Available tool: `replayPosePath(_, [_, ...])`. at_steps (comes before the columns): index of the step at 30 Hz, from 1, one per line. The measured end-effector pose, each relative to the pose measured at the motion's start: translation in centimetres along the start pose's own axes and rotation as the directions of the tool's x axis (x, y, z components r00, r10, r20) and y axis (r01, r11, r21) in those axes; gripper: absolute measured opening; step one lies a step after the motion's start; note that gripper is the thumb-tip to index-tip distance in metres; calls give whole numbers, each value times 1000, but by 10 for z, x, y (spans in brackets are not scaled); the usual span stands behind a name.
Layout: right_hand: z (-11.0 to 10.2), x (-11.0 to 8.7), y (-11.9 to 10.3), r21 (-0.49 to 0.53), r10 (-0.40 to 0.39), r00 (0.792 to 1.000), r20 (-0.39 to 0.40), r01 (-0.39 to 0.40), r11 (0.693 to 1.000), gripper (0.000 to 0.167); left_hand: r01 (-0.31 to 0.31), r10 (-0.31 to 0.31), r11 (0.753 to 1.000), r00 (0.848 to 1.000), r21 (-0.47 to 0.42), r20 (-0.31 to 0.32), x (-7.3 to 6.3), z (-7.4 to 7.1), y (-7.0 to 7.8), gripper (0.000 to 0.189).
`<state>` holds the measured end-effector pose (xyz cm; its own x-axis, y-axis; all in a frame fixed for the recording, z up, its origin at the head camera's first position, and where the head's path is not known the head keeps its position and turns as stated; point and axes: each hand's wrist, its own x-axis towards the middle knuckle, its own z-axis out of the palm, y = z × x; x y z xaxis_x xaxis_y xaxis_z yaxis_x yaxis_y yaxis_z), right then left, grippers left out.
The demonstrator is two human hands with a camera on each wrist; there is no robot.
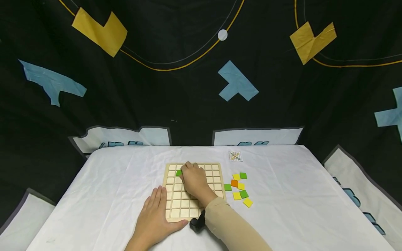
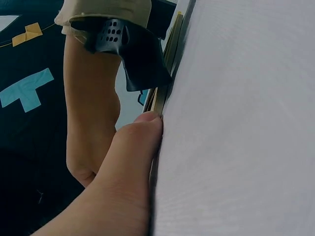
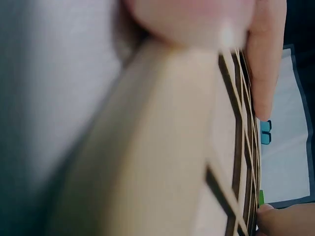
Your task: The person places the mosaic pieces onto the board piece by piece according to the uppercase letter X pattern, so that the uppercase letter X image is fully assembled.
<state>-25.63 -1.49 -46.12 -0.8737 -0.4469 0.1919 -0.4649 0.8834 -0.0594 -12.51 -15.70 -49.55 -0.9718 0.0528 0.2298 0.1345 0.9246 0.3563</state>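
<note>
A wooden grid board [image 1: 176,203] lies on the white table. My right hand [image 1: 196,181] reaches over its far part, fingers bent downward, thumb and index at the edge of a green square tile [image 1: 178,173] in the second column from the left. The right wrist view also catches that green tile [image 3: 261,197] beside a fingertip, standing slightly above the board surface. My left hand [image 1: 154,214] rests along the board's left side with fingers straight. Its thumb [image 2: 140,140] lies at the near edge of the board. My right palm hides several cells.
Right of the board lie loose square tiles: an orange tile [image 1: 234,183], several yellow tiles [image 1: 247,202] and several green tiles [image 1: 243,175]. A small printed grid card [image 1: 235,156] lies farther back. A black wrist camera [image 1: 197,225] hangs under my right sleeve near the board's front edge.
</note>
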Motion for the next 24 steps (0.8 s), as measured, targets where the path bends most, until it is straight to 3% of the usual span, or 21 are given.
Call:
replayPosePath(9, [2,4,2,211,93,996,16,-95,973,27,5,-5,1000,1000,7,17,1,-1,1,135])
replayPosePath(24, [-1,4,3,237,95,995,24,-98,966,25,10,-10,1000,1000,4,20,1,0,-1,136])
